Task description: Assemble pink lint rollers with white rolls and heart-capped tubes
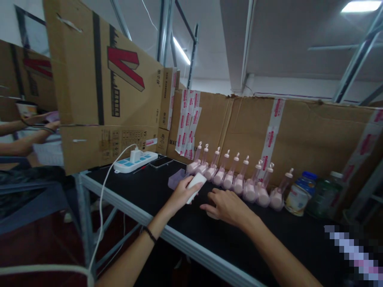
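Note:
My left hand grips a small white rectangular block with rounded edges, tilted above the black tabletop. What kind of object it is, I cannot make out. To its right, my right hand hovers palm down, fingers bent and thumb apart, with nothing visible in it. Beyond both hands stands a row of several pale pink objects with rounded bases, clear slanted necks and looped tips. A translucent purple tray sits just behind my left hand, partly covered by it.
A white power strip with a plugged-in charger and a phone lie at the back left. A blue-lidded jar and a green bottle stand right. Cardboard panels wall the table. Another person's arms show far left.

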Demonstrator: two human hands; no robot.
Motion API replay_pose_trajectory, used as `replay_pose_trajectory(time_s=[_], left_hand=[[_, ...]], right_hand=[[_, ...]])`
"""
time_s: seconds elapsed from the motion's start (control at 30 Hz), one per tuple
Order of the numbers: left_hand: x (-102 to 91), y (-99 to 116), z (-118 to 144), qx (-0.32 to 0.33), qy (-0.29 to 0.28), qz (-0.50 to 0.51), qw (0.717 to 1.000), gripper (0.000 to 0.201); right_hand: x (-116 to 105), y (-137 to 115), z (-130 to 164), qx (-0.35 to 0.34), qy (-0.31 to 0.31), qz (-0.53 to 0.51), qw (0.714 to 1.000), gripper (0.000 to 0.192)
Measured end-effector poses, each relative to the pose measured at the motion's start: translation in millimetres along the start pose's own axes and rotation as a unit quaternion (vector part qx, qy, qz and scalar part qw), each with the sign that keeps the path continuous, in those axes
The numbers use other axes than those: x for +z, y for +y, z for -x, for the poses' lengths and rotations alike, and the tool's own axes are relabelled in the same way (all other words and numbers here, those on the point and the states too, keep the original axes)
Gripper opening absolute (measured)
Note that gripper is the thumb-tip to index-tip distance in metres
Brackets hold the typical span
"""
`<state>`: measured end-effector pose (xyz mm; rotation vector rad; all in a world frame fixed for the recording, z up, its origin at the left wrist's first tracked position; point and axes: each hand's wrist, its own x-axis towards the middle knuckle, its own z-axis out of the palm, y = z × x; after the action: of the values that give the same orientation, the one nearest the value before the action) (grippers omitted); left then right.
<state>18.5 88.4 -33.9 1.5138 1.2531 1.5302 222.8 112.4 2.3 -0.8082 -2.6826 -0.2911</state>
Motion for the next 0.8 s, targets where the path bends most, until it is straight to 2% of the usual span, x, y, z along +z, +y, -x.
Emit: replay_pose_trajectory(time_s=[0.1, 0.17, 0.23, 0.3, 0.43, 0.8], left_hand=[[-0.5, 3, 8, -0.001, -0.042, -0.019, 0.999, 0.047], [-0.5, 6, 10, 0.000, -0.065, -0.028, 0.997, 0.048], [-0.7, 8, 11, 0.002, -0.085, -0.037, 0.996, 0.049], [-1.4, 9, 11, 0.003, -0.100, -0.046, 0.994, 0.052], [-3.9, 7, 10, 0.001, -0.120, -0.059, 0.991, 0.053], [-6.9, 4, 8, -0.006, -0.175, -0.053, 0.983, 0.052]], right_hand=[[2, 11, -4, 0.036, 0.080, -0.144, 0.986, 0.035], [2, 20, -6, 0.053, 0.117, -0.286, 0.950, 0.040], [4, 27, -7, 0.042, 0.095, -0.411, 0.906, 0.044], [8, 29, -8, 0.023, 0.061, -0.487, 0.871, 0.042], [14, 30, -9, 0.010, 0.035, -0.534, 0.845, 0.039], [14, 35, -7, 0.022, 0.027, -0.542, 0.840, 0.040]])
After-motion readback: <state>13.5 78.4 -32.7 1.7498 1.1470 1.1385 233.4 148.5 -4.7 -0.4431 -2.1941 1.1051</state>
